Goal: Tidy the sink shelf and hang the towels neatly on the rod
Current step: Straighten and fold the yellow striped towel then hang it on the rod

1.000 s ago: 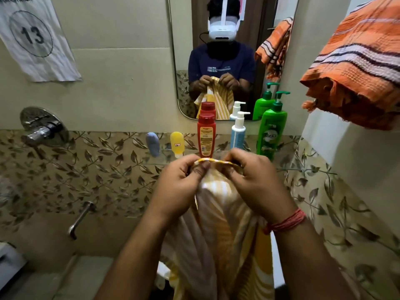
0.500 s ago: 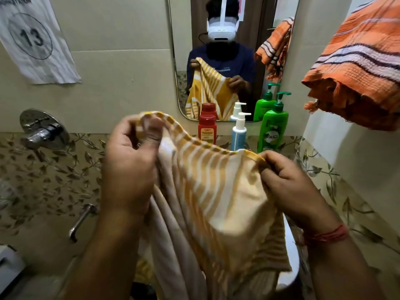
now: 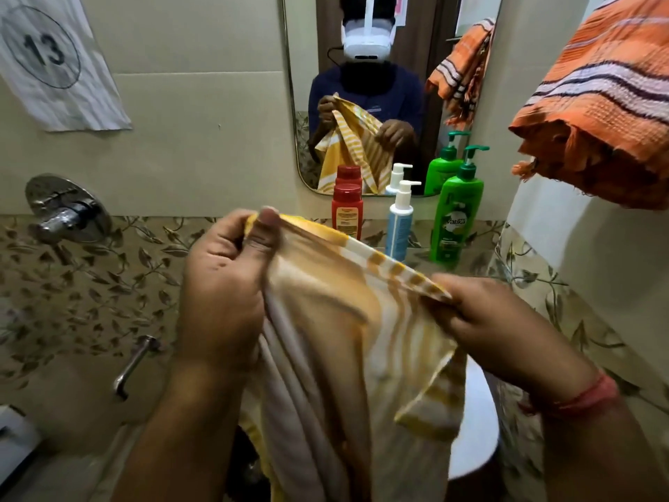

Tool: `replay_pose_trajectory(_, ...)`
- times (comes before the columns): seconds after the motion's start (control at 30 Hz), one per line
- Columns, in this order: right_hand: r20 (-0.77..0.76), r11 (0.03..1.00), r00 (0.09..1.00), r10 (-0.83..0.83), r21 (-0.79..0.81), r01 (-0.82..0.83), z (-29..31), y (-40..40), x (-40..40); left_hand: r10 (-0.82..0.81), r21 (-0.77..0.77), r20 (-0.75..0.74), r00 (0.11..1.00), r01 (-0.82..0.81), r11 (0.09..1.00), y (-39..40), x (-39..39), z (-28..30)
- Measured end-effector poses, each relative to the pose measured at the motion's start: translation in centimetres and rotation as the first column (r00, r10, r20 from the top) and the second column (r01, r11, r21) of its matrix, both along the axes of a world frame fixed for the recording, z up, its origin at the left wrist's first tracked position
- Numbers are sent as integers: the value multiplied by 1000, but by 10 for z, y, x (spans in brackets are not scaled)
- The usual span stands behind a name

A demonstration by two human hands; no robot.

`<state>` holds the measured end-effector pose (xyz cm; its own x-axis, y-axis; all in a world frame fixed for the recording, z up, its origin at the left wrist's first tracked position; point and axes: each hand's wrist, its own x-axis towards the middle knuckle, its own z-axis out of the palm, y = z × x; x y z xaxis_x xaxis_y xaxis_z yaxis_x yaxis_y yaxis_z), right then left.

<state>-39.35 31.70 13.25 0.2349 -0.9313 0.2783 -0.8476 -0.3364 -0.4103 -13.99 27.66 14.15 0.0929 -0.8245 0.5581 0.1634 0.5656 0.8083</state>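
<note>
Yellow-and-white striped cotton towel: your left hand and right hand pinch its top edge; swinging slack could topple the red plastic bottle.

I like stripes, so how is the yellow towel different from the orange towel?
The yellow towel has yellow and white stripes; the orange towel has white and dark stripes. The left hand and right hand hold the yellow towel stretched out; the orange towel hangs bunched up high on the right. Both are striped cloth.
</note>
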Motion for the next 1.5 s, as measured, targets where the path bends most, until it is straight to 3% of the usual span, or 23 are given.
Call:
replay_pose_trajectory(0.07, -44, 991, 993, -105, 77, 108, -1, 3, -10, 17, -28, -45, 999, -18, 999, 1, 4, 3)
replay_pose_trajectory(0.1, 15, 989, 995, -101, 110, 99, 1, 5, -12, 9, -45, -40, 999, -10, 999, 2, 1, 5)
replay_pose_trajectory(0.2, 415, 974, 903, 110, 139, -182, 11, 16, -2, -66, -25, 2, 998, 66, 998, 6, -11, 9)
replay_pose_trajectory(0.27, 581, 950, 791, 191, 93, -298, 15, 16, 11, -102, 7, 152, 983, 102, 995, 6, -18, 8)
replay_pose_trajectory(0.33, 669, 953, 722, 178, 65, -295, 15, 10, 24, -94, 23, 350, 932, 92, 996, 8, -25, 6)
replay_pose_trajectory(0.47, 707, 982, 700, 98, 43, -181, 14, -3, 41, -113, -14, 616, 780, 154, 988, 13, -35, 1)
replay_pose_trajectory(0.6, 641, 993, 767, 28, 74, -97, 8, -9, 43, -172, 57, 764, 622, 201, 978, 15, -38, -4)
replay_pose_trajectory(0.67, 600, 996, 800, 24, 54, -70, 4, -8, 42, -85, 9, 820, 566, 137, 991, 14, -40, -11)
replay_pose_trajectory(0.7, 516, 999, 856, 33, 2, -40, 3, -8, 40, -61, -6, 800, 597, 109, 994, 14, -40, -13)
replay_pose_trajectory(0.77, 190, 991, 982, 1, -130, 24, -2, -7, 33, -33, -6, 700, 713, 53, 999, 15, -38, -19)
replay_pose_trajectory(0.83, -16, 972, 995, -97, -216, 91, -7, -6, 24, -55, 46, 564, 824, 35, 998, 16, -35, -18)
replay_pose_trajectory(0.93, -61, 960, 973, -223, -190, 208, -14, -1, 7, -16, 98, 417, 909, -28, 995, 13, -30, -17)
replay_pose_trajectory(1.0, -68, 980, 980, -187, -90, 180, -14, 4, -5, 16, 115, 413, 911, -69, 991, 7, -27, -18)
replay_pose_trajectory(1.07, 164, 998, 985, -58, 25, 55, -6, 13, -10, 24, 143, 433, 901, -95, 985, 2, -27, -19)
replay_pose_trajectory(1.13, 374, 996, 924, 80, 15, -93, 1, 21, -10, 1, 170, 440, 898, -85, 982, 1, -30, -22)
replay_pose_trajectory(1.27, 482, 975, 854, 195, -3, -221, -4, 21, 3, -67, 232, 428, 901, -38, 972, 4, -42, -26)
replay_pose_trajectory(1.33, 417, 964, 869, 266, -124, -235, -11, 17, 16, -115, 256, 430, 896, 1, 967, 6, -46, -24)
replay_pose_trajectory(1.4, 226, 916, 911, 344, -292, -274, -18, 14, 26, -205, 289, 416, 886, 85, 954, 7, -47, -20)
replay_pose_trajectory(1.5, -26, 828, 943, 333, -469, -305, -27, 10, 28, -314, 325, 380, 870, 192, 926, 6, -45, -20)
